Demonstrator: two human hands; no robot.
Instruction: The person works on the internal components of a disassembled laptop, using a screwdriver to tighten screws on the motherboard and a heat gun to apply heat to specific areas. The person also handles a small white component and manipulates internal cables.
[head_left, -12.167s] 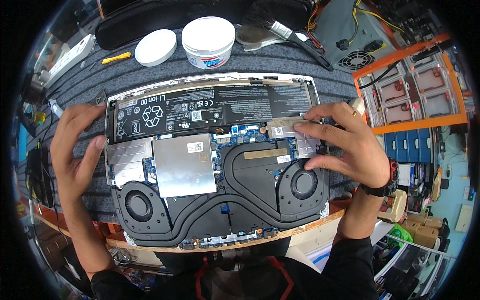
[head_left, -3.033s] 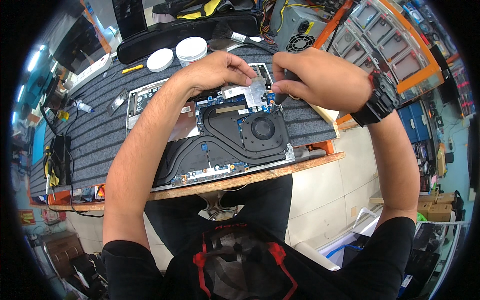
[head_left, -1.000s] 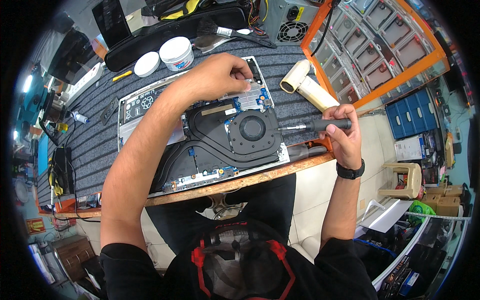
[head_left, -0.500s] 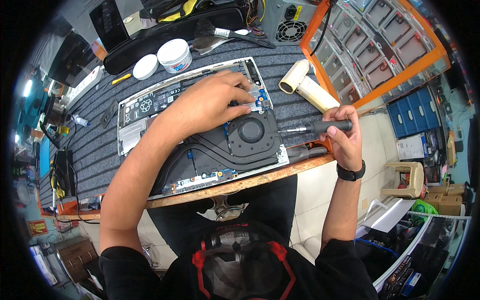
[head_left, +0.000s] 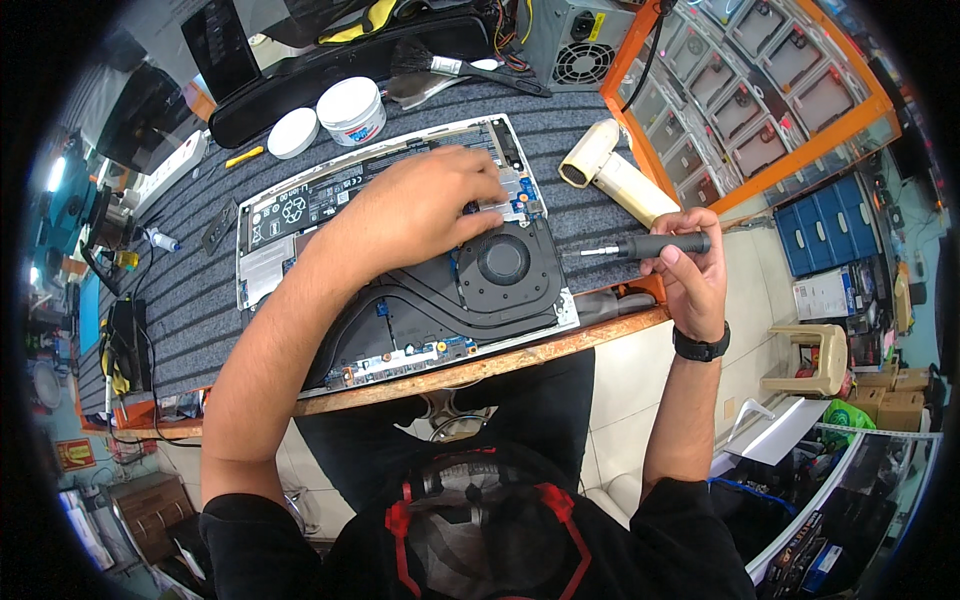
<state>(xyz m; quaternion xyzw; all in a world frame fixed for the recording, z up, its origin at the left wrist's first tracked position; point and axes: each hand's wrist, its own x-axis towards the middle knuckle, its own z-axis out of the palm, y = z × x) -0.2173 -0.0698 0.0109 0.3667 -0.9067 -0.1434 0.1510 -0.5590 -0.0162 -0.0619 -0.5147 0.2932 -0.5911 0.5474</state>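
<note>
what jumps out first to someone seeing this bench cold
The opened laptop lies mid-bench on the grey striped mat, its black fan and heat pipes bare. The left hand presses on its upper right area, while the right hand holds a dark screwdriver just off the laptop's right edge.

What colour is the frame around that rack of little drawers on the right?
Orange. The frame around the rack of clear drawers shows best in the head view, upper right.

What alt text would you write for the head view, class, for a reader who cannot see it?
Seen from above, a person's left hand rests on the exposed insides of an opened laptop on a grey striped mat, fingers near its fan. The right hand holds a black screwdriver off the bench's right edge. A white tub stands behind.
</note>
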